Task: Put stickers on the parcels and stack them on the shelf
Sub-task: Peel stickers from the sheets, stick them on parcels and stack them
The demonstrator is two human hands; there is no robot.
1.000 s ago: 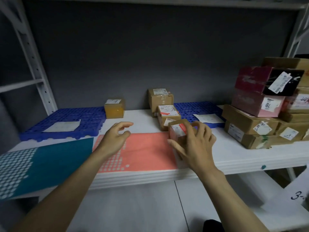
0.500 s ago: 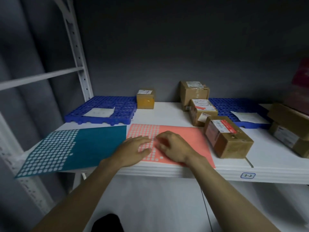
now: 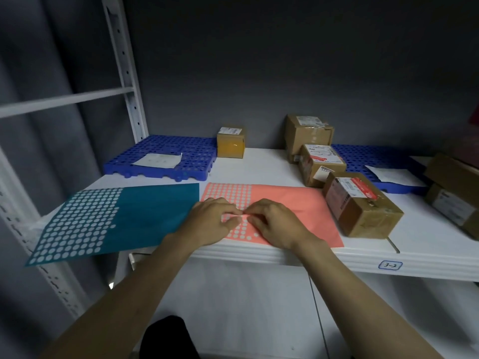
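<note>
I have both hands on the pink sheet [image 3: 285,211], which lies flat on the shelf [image 3: 259,167]. My left hand [image 3: 210,221] and right hand [image 3: 274,224] meet fingertip to fingertip over the dotted part of that sheet, and they seem to be peeling one sticker; whether either grip already pinches a dot I cannot tell, it is too small. Just right of the pink sheet sits the nearest parcel [image 3: 360,206], touching its edge, with two more parcels [image 3: 318,161] behind it and a small yellow one [image 3: 230,142] further back. Left of the pink sheet lies a teal sheet [image 3: 116,218], overhanging the shelf front.

By my reading, the task is early: this parcel awaits its dot, and stacking comes after. The only writing I can read is "3-2" on the tag [image 3: 390,265] below and right of the pink sheet; the parcel labels are illegible.
</note>
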